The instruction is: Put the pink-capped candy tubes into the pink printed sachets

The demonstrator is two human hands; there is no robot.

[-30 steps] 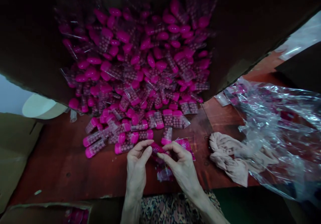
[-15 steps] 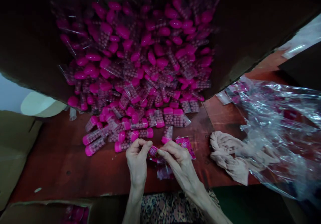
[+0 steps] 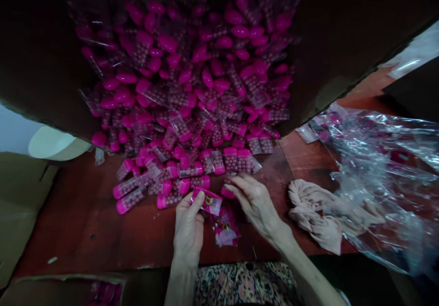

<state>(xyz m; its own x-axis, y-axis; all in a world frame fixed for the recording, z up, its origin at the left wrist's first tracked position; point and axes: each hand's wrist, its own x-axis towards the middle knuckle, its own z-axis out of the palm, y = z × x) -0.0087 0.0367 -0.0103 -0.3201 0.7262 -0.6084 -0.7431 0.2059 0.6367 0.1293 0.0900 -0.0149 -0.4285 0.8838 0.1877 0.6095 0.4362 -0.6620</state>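
My left hand [image 3: 189,228] pinches a small pink printed plastic packet [image 3: 208,201] between thumb and fingers. Just to its right, my right hand [image 3: 255,203] has its thumb and fingers around a small clear tube with a pink cap [image 3: 227,192]; the fingers hide most of the tube. Several more pink printed packets [image 3: 226,227] lie on the table below and between my hands. Beyond them, similar pink-capped tubes [image 3: 171,200] filled with pale pink beads lie loose in front of a large heap.
A dark open box [image 3: 318,68] holds the heap of capped tubes [image 3: 192,95]. Crumpled clear plastic [image 3: 387,173] and a beige cloth [image 3: 313,214] lie to the right on the red table [image 3: 92,233]. A pale bowl [image 3: 56,143] and cardboard [image 3: 20,205] are at left.
My hands have parted. The left keeps a pink packet, now tilted and more visible; the right has let go of it and reached up to a capped tube. More loose packets show below.
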